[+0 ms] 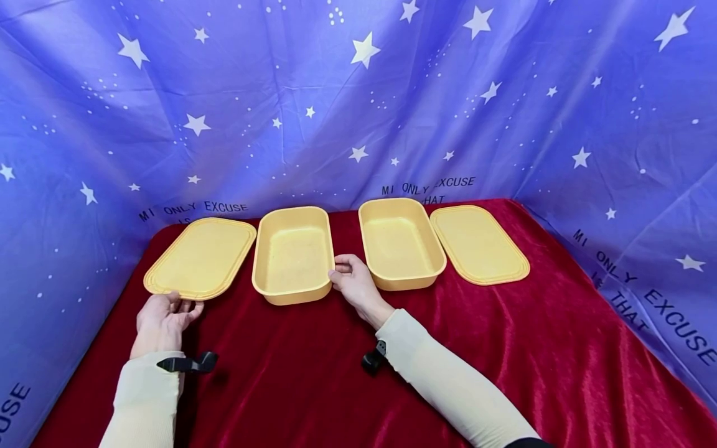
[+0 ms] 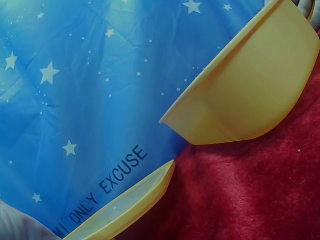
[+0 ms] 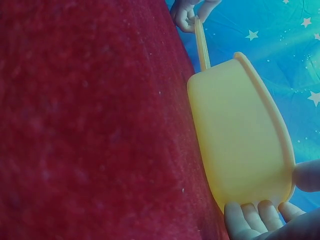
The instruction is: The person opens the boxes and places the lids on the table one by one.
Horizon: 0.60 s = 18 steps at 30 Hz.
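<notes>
In the head view my left hand (image 1: 162, 320) pinches the near edge of a flat yellow lid (image 1: 201, 258) at the left of the table. In the left wrist view that lid (image 2: 122, 207) shows nearly edge-on. My right hand (image 1: 358, 286) holds the right side of an open yellow plastic container (image 1: 294, 298) just right of the lid. Seen from the right wrist, the thumb is at the container's rim and the fingertips (image 3: 270, 215) lie against its outer wall. The inside of this container is bare in the head view.
A second open yellow container (image 1: 403, 283) stands right of my right hand. Beside it a second yellow lid (image 1: 482, 246) lies flat. Everything is on a red velvet cloth (image 1: 269, 386), with a blue star-printed curtain (image 1: 313, 93) behind and at both sides.
</notes>
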{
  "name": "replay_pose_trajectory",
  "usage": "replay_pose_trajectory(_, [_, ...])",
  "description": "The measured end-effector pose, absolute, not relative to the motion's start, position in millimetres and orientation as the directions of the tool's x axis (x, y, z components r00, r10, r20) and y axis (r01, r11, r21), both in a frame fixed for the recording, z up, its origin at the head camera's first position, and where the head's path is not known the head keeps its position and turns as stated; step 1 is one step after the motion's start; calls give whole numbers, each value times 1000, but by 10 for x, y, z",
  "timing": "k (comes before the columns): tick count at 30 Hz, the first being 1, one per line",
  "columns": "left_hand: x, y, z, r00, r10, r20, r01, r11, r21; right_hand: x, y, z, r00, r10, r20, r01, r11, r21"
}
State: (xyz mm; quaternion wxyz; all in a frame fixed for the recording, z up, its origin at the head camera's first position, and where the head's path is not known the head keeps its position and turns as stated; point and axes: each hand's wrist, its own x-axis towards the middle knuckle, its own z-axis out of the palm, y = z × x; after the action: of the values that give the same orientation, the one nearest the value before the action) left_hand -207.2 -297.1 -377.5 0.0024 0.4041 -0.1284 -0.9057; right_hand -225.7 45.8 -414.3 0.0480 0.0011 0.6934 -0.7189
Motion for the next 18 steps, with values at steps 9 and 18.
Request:
replay_pose_trajectory(9, [-2082, -2987, -3805, -680, -58, -731, -121, -974, 189, -2253, 455, -4143, -996, -56, -70, 72, -35, -997])
replay_pose_trajectory(18, [-2083, -2985, -3811, -708, -67, -703, -132, -965, 225, -2255, 452, -4139, -996, -56, -70, 72, -37, -997])
